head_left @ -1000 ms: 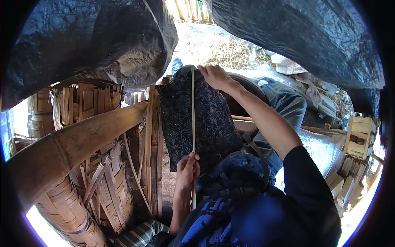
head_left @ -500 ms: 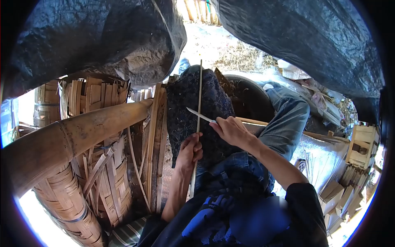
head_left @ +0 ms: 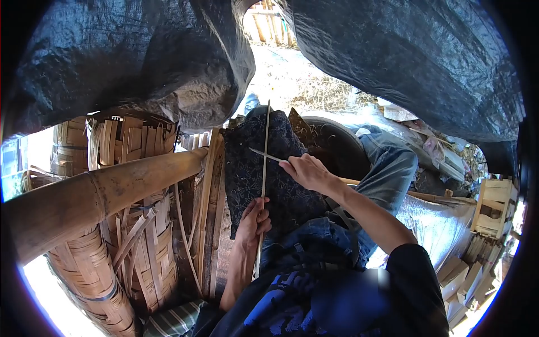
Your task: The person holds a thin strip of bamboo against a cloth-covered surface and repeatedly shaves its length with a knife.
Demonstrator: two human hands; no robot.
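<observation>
My left hand [head_left: 254,219] is closed round a thin bamboo strip [head_left: 266,151], which runs up and away from me over a dark patterned cloth [head_left: 241,174] on my leg. The strip's lower end comes out below the fist. In my right hand [head_left: 309,172] is a knife [head_left: 266,154], its handle hidden in the closed fingers. The blade points left and crosses the strip above my left hand.
A thick bamboo pole [head_left: 129,188] slants across the left. Beneath and behind it stand woven bamboo baskets [head_left: 92,275] and bundled slats. Dark tarpaulin [head_left: 404,62] hangs overhead. On the right are a small wooden crate [head_left: 494,208] and a dark round tub [head_left: 331,146].
The strip and both hands sit slightly lower and further left in view. The knife still crosses the strip, now nearer the strip's far tip.
</observation>
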